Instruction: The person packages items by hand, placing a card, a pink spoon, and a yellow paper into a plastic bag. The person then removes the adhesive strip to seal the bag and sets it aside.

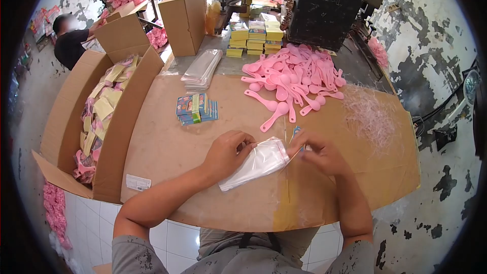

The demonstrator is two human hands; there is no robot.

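A clear plastic bag (261,165) lies slanted on the cardboard-covered table in front of me. My left hand (231,152) pinches its upper edge near the mouth. At the mouth end, my right hand (322,153) is closed on a thin printed card (297,131), mostly hidden by the fingers. Whether the card's edge is inside the bag I cannot tell. Beyond my left hand sits a banded stack of colourful printed cards (195,109). A heap of pink plastic spoons (294,78) lies farther back, past both hands.
An open carton (109,172) full of packed bags stands at the left. Clear bags (202,71) are stacked behind the cards. Stacks of yellowish cards (256,33) and a black machine box (324,12) are at the back. Plastic shreds (373,116) lie right. Another person (71,45) works far left.
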